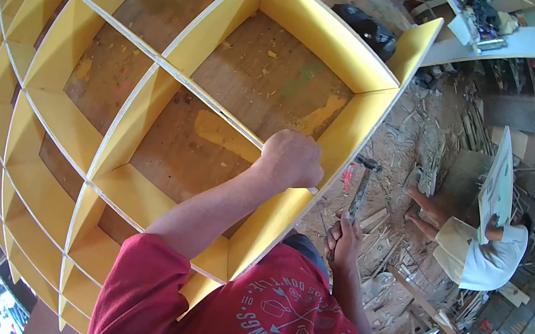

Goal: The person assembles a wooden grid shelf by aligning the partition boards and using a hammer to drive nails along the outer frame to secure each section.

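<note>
A large lattice of yellow wooden boards point(330, 34) with pale edges forms open square compartments. My left hand point(293, 160) is closed around the end of a yellow partition board point(211, 105), close to where it meets the outer side board point(362, 122). The fingers' far side is hidden. To the right, outside the lattice, my right hand point(345, 239) grips a hammer point(357, 199) by its handle. The hammer stands roughly upright, its dark head above the hand and apart from the side board.
A person point(491, 255) in a white shirt sits at the right, holding a pale panel point(499, 186). Wood scraps point(383, 234) and offcuts litter the floor. A black plastic bag point(366, 29) lies behind the lattice. A white curved surface point(510, 48) bears assorted items.
</note>
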`<act>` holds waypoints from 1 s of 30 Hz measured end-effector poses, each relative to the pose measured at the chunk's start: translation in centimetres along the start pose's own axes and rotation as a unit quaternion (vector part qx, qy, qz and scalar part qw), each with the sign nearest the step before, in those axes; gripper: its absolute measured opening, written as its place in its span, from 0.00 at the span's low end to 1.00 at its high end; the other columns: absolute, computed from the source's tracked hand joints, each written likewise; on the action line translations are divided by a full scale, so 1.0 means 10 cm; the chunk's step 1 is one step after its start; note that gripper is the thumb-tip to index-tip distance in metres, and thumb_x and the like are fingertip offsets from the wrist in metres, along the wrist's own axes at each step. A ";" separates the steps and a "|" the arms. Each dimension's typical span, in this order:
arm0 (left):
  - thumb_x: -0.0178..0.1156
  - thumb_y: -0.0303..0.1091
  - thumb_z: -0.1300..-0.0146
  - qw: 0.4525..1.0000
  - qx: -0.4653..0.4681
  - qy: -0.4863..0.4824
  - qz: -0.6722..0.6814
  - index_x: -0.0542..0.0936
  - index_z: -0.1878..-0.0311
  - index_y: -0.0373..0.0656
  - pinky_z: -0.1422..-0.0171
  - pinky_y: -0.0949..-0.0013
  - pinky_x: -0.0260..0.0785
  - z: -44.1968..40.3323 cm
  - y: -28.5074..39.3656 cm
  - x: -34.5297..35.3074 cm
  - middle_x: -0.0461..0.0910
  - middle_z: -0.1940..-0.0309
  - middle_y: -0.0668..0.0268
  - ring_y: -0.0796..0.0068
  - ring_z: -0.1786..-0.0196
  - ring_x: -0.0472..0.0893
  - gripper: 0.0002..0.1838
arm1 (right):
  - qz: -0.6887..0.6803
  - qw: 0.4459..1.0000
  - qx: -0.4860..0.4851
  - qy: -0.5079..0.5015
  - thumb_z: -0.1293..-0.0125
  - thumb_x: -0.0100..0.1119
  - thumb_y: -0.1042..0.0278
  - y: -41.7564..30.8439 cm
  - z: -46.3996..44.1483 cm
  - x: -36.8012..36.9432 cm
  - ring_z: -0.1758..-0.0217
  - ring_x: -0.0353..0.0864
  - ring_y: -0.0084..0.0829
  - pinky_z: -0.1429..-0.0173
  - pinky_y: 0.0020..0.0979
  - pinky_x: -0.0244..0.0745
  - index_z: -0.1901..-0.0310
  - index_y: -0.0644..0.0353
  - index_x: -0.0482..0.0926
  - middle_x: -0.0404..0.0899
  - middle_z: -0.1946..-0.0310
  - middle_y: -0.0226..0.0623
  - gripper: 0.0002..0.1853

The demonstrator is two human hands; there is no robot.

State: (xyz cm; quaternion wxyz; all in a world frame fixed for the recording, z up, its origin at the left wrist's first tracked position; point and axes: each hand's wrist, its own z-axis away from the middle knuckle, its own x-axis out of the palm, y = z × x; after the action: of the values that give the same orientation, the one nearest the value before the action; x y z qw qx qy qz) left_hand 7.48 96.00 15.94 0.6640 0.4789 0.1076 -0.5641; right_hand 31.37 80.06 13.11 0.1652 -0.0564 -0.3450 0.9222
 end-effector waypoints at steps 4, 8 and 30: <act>0.60 0.48 0.39 1.000 -0.016 0.011 -0.023 0.92 0.57 0.41 0.44 0.49 0.84 0.00 0.05 0.04 0.91 0.58 0.49 0.48 0.51 0.91 0.22 | 0.012 1.000 -0.015 -0.010 0.14 0.54 0.51 0.06 0.17 -0.12 0.84 0.63 0.18 0.82 0.27 0.62 0.46 0.58 0.76 0.65 0.78 0.21 0.17; 0.59 0.50 0.39 0.998 -0.026 0.016 -0.047 0.93 0.56 0.41 0.41 0.48 0.83 0.01 0.10 0.06 0.91 0.54 0.50 0.48 0.48 0.91 0.24 | -0.007 0.999 -0.032 -0.021 0.15 0.54 0.48 0.20 0.32 -0.27 0.84 0.64 0.18 0.81 0.29 0.63 0.45 0.58 0.76 0.65 0.78 0.22 0.18; 0.59 0.51 0.38 0.979 -0.026 0.163 -0.120 0.92 0.57 0.44 0.35 0.44 0.78 0.05 0.18 0.31 0.89 0.52 0.45 0.41 0.47 0.88 0.22 | -0.267 0.953 -0.131 -0.066 0.12 0.47 0.46 1.42 1.04 0.11 0.84 0.68 0.19 0.84 0.29 0.68 0.50 0.57 0.71 0.67 0.76 0.24 0.19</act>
State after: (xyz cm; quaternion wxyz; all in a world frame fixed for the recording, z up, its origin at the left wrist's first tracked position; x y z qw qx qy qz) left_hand 9.88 93.48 15.00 0.5771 0.5307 0.2856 -0.5511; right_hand 24.34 63.95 11.67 0.3733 0.0777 -0.4752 0.7930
